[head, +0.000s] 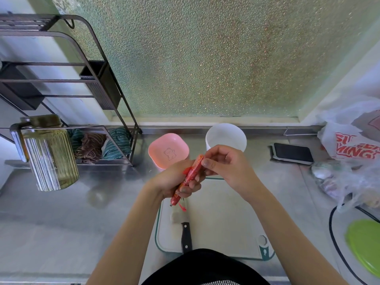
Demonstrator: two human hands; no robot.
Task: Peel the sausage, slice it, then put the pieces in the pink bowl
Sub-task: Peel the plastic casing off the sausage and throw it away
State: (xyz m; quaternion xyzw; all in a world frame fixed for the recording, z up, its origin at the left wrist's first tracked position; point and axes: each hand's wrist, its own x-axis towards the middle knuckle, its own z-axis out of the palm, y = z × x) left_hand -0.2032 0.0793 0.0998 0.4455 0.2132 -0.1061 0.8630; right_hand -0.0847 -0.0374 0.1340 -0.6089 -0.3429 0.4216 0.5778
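A sausage [190, 175] in a red printed wrapper is held slantwise above the far edge of the white cutting board [222, 214]. My left hand [174, 179] is wrapped around its lower half. My right hand [224, 163] pinches the wrapper at its upper end. The pink bowl [167, 149] with a bear drawing stands empty just beyond my left hand. A knife [184, 229] with a black handle lies on the board's left side, below the sausage. A small red scrap of wrapper [182, 207] lies near its blade.
A white cup [226, 138] stands right of the pink bowl. At the left are a ribbed glass jar [48, 155] and a metal rack [98, 112] holding cloths. A phone [293, 153], plastic bags [349, 145] and a green lid [365, 241] are on the right.
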